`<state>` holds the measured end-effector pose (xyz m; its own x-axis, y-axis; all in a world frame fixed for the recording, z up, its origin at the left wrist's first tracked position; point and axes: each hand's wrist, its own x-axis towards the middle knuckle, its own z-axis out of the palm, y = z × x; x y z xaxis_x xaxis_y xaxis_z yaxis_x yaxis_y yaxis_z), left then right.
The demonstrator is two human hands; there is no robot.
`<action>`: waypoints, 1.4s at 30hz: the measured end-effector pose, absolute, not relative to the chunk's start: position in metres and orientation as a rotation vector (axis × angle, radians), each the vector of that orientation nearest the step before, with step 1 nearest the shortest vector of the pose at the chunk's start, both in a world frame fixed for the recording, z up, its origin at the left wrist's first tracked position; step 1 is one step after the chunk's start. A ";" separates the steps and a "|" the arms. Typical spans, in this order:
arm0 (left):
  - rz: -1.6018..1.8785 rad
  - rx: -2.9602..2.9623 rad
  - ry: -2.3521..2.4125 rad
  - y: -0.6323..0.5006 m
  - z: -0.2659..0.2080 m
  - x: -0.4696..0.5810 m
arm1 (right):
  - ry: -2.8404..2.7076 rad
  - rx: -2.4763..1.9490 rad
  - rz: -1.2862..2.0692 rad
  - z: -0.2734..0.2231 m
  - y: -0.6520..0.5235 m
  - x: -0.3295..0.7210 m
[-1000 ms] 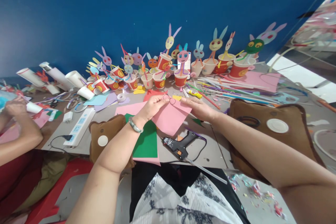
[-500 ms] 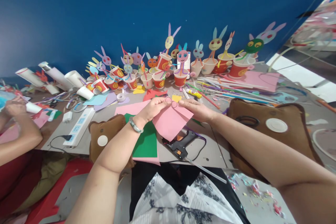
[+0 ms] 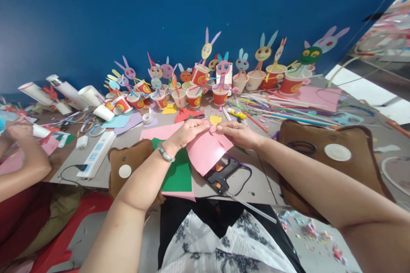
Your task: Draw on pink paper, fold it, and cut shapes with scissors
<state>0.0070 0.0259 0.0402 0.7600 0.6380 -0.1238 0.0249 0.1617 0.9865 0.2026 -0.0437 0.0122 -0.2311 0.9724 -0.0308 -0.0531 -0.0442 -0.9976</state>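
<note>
My left hand, with a bangle at its wrist, pinches the top edge of a pink paper sheet. My right hand is closed at the upper right of the same sheet. Between my fingertips two small round pink outlines show; whether they are drawn or cut loose I cannot tell. The sheet hangs above the table, partly over a black glue gun with a clear glue stick in its rear. Green paper lies on pink paper under my left forearm.
Paper cups with rabbit-like paper figures line the blue wall. Several pipe cleaners lie at right. Brown cushion-like pads flank my arms. A power strip is at left, near another person's forearm.
My right fingertips have come slightly closer to my left ones. The pink sheet has tilted and shifted a little, uncovering more of the glue gun's left side.
</note>
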 end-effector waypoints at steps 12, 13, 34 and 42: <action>0.421 1.498 0.573 0.030 0.044 0.000 | -1.425 -1.084 1.407 0.016 -0.045 0.207; 0.419 1.503 0.571 0.031 0.044 0.000 | -1.477 -1.099 1.358 0.017 -0.044 0.208; 0.487 1.534 0.583 0.029 0.042 0.002 | -1.493 -1.108 1.234 0.015 -0.040 0.208; 0.462 1.500 0.572 0.026 0.046 0.001 | -1.347 -1.012 1.500 0.004 -0.042 0.207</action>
<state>0.0012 0.0265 0.0457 0.7871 0.6131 -0.0678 0.0631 0.0294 0.9976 0.2074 -0.0420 0.0039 -0.3040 0.9524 -0.0247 -0.0773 -0.0505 -0.9957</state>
